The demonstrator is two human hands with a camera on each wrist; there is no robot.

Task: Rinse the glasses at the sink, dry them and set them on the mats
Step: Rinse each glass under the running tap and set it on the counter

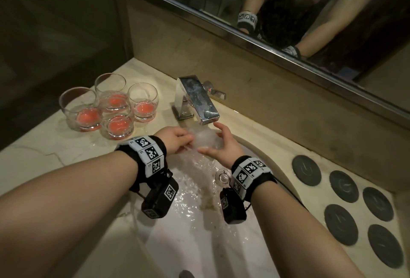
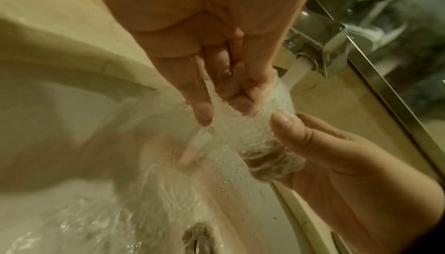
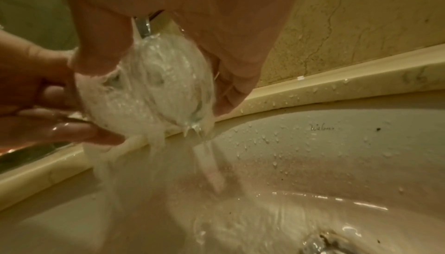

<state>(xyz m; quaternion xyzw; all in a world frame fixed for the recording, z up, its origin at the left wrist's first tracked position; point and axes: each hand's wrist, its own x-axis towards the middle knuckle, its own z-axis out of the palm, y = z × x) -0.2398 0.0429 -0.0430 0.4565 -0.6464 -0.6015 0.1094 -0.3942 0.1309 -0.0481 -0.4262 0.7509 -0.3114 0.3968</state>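
Note:
A clear glass (image 1: pixel 205 138) lies on its side under the running water from the chrome faucet (image 1: pixel 195 98), over the sink (image 1: pixel 261 153). My left hand (image 1: pixel 188 142) pinches its rim from the left, with fingertips (image 2: pixel 238 103) at the mouth. My right hand (image 1: pixel 218 139) grips the glass (image 2: pixel 253 136) from the right, thumb (image 2: pixel 285 125) on its side and fingers curled under the base. Foamy water (image 3: pixel 149 86) covers it in the right wrist view. Several glasses (image 1: pixel 113 91) with pink liquid stand on the counter at left. Several dark round mats (image 1: pixel 306 170) lie on the counter at right.
Water runs down the basin to the drain (image 1: pixel 223 176). A mirror (image 1: pixel 288 11) hangs on the back wall above the marble counter (image 1: pixel 44 153). The faucet lever (image 1: pixel 216 93) sticks out to the right of the spout. Splashed drops dot the counter's back edge (image 3: pixel 337 85).

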